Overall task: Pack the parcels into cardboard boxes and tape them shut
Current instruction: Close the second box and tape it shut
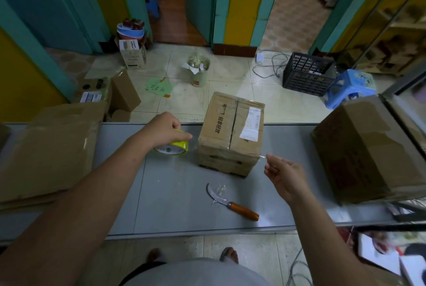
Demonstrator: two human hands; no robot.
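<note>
A closed cardboard box (230, 133) with a white label stands in the middle of the grey table (175, 205). To its left, my left hand (164, 130) grips a roll of clear tape with a yellow core (174, 147) just above the table. A clear strip of tape runs from the roll across the box's front. My right hand (282, 176) pinches that strip's free end to the right of the box.
A curved knife with an orange handle (232, 202) lies on the table in front of the box. Flattened cardboard (46, 147) lies at the left, and a large cardboard box (368, 149) at the right. Beyond the table, on the floor, are a black crate (309, 73) and a blue stool (350, 88).
</note>
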